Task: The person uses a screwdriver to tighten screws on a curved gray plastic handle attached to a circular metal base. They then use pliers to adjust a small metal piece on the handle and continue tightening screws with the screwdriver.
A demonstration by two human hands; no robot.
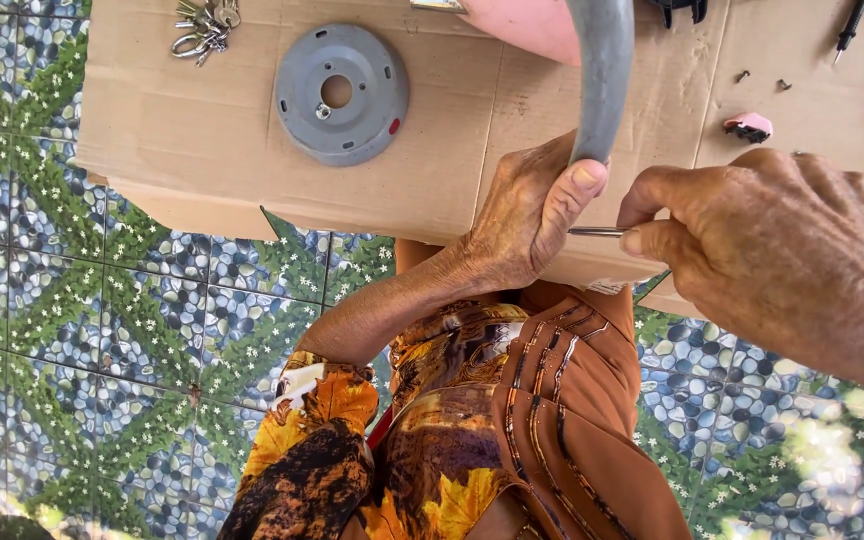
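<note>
While left hand (524, 215) wraps the lower end of grey curved tube (602, 70), thumb pressed on its tip | right hand (772, 250) just beside, pinching thin metal rod (597, 231) aimed at left palm | tube rises over cardboard sheet (202, 130) | grey round disc (341, 94), key bunch (206, 26) well left
</note>
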